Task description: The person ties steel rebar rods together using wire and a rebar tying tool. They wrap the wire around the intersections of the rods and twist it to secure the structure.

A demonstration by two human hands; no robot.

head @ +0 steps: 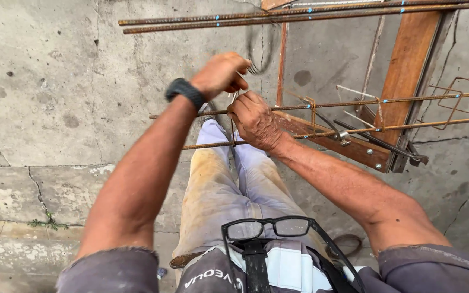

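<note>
Above knees: both hands clamped on rebar [294, 107] w/ wire; L hand [221, 73] above R hand [254, 119].

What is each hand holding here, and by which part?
The right hand grips a rusty steel bar near its end. The left hand pinches thin tie wire by its free end just above.
</note>
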